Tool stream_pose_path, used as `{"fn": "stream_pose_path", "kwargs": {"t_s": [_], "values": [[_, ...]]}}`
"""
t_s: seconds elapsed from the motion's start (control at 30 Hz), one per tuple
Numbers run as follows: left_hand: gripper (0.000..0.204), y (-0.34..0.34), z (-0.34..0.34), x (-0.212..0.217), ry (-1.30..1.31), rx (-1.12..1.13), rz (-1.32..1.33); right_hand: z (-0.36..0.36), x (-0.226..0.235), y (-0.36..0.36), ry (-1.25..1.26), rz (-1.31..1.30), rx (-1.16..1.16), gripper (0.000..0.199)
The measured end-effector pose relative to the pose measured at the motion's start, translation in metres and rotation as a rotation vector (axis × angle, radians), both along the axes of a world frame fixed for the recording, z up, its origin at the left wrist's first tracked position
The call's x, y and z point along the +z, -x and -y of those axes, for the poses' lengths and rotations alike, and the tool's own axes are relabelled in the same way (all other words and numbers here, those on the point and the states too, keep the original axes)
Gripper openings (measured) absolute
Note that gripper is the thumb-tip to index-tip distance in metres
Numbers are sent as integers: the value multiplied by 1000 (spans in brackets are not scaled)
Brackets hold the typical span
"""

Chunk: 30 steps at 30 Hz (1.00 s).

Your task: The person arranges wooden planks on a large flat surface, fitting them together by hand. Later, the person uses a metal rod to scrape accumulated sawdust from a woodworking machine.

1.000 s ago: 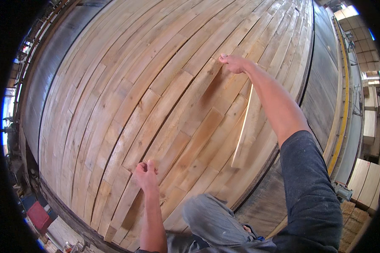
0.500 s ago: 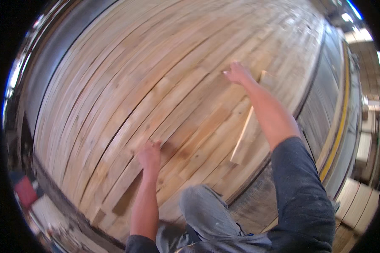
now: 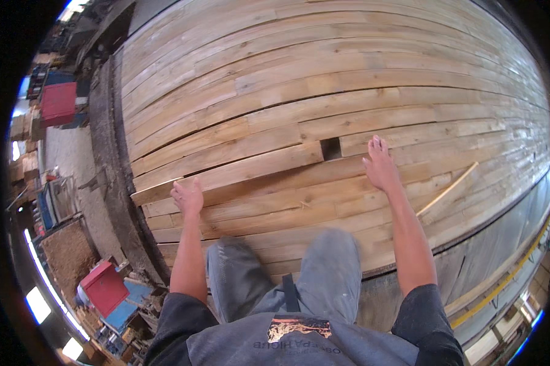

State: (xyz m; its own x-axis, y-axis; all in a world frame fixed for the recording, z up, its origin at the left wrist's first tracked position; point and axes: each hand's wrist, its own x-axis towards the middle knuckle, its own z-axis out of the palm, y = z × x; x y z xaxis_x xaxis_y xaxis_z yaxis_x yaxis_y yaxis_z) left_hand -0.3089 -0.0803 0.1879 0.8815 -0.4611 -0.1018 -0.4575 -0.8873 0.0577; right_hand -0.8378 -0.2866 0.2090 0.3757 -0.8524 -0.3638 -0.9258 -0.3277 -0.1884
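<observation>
A long pale wooden plank [image 3: 263, 166] sits slightly proud of the boards around it, with shadow along its near edge. My left hand [image 3: 188, 196] grips this plank towards its left end, fingers curled over the top. At its right end is a small dark gap [image 3: 331, 148], and another plank [image 3: 355, 143] carries on beyond it in the same row. My right hand [image 3: 382, 168] reaches forward over that second plank, fingers stretched out and nothing in them. Whether its fingertips touch the wood, I cannot tell.
Rows of close-laid boards [image 3: 324, 61] spread ahead. A loose narrow strip of wood [image 3: 449, 190] lies right of my right forearm. A dark ledge [image 3: 117, 152] borders the boards at left, with red boxes [image 3: 104, 289] beyond. Grey panels and a yellow strip [image 3: 507, 277] run along the right.
The view has turned, so the boards now run across it. The dark gap at the plank's right end now shows. My left hand stays at the plank; my right hand's fingers are straighter.
</observation>
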Motion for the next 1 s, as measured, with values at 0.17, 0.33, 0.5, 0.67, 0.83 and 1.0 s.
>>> {"fn": "stream_pose_path", "kwargs": {"t_s": [0.17, 0.33, 0.5, 0.67, 0.83, 1.0], "values": [[61, -33, -6, -6, 189, 64, -345, 12, -5, -2, -110, -22, 9, 61], [39, -29, -11, -12, 580, 0, -465, 14, -7, 1, -123, -14, 6, 64], [31, -12, -10, 7, 467, -48, -438, 14, -17, 6, -92, 8, 7, 61], [33, 5, 7, 9, 285, -349, -162, 23, -15, 3, -53, 138, 111, 56], [50, 1, -12, 36, 317, -313, -373, 16, 14, -34, -77, 27, -2, 59], [52, -61, -54, 39, 548, -202, -291, -44, 11, -128, 101, 194, 111, 66]]}}
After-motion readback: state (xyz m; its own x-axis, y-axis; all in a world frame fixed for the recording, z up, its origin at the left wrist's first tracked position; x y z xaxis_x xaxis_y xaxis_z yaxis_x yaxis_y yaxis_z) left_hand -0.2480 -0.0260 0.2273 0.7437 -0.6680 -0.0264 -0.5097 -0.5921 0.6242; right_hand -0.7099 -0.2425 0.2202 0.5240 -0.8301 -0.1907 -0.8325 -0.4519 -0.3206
